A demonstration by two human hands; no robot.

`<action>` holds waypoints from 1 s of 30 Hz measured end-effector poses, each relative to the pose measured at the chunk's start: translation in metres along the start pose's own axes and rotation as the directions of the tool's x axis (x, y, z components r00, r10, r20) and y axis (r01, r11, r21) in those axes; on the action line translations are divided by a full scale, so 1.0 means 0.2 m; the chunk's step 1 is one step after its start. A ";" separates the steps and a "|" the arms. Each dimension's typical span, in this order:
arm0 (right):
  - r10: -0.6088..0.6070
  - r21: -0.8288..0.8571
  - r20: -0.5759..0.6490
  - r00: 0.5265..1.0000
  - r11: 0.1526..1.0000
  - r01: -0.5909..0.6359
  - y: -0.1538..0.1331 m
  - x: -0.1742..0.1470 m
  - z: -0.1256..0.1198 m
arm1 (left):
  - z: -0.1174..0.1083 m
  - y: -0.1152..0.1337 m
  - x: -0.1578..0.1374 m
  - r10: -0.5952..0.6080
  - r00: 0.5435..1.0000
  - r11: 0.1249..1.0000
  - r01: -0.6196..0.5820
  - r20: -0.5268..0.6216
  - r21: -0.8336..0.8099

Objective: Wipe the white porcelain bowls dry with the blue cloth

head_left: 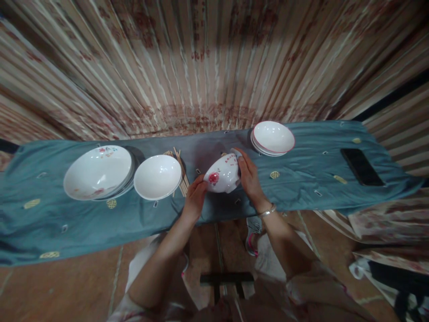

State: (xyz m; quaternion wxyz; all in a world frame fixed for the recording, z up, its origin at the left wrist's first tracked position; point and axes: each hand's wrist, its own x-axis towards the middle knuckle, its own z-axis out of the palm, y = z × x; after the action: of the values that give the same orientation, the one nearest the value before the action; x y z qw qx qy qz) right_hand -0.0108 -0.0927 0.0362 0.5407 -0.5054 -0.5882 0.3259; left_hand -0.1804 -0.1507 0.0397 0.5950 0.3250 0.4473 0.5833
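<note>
Both forearms reach from the bottom edge to a blue cloth (100, 219) over a narrow table. Left on it sits a stack of wide plates (98, 172), then a plain bowl (157, 176), with small dishes (273, 137) far right. Between them a flowered bowl (222, 173) is tipped on its side, the left hand (194, 197) pinching its rim, the right hand (250, 176) cupped round its base. Chopsticks (181, 172) lie behind the plain bowl; a phone (362, 166) lies at the right end.
</note>
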 end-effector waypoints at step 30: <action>-0.379 -0.256 0.370 0.848 0.836 0.486 -0.20 -0.12 0.08 | -0.04 0.07 0.01 0.113 0.987 0.990 -0.102 -0.111 0.100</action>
State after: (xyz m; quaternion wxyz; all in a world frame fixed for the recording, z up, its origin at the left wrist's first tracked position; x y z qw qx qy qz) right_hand -0.0390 -0.1233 0.0637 0.4079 -0.3865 -0.8114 0.1610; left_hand -0.1936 -0.1479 0.0488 0.5196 0.3417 0.4897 0.6111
